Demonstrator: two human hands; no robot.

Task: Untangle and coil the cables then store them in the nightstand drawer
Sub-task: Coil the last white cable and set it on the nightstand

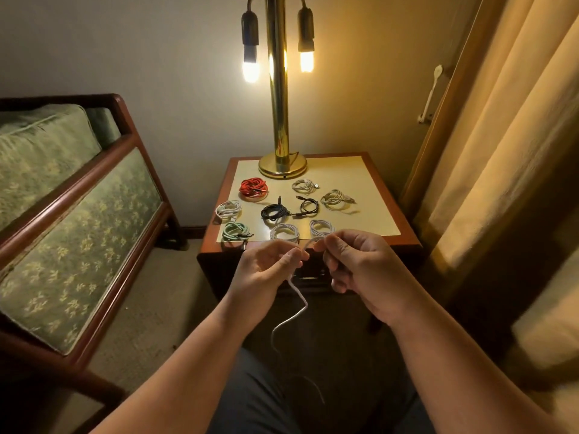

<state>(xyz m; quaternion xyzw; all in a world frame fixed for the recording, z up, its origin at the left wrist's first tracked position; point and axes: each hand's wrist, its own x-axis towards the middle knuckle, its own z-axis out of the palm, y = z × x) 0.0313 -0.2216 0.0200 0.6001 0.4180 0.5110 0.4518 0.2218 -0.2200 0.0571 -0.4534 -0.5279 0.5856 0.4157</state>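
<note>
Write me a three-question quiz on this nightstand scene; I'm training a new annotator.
1. True or false: the red cable is coiled.
2. What does the left hand hold? A) white cable B) lamp C) black cable
3. Which coil lies nearest the lamp base?

Key: 1 true. 2 A, the white cable, which the right hand also pinches. 3 the red one.

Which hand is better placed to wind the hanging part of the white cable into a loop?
Probably the right hand. The left hand already pinches the white cable where its tail hangs down, so it can anchor while the right hand winds.
</note>
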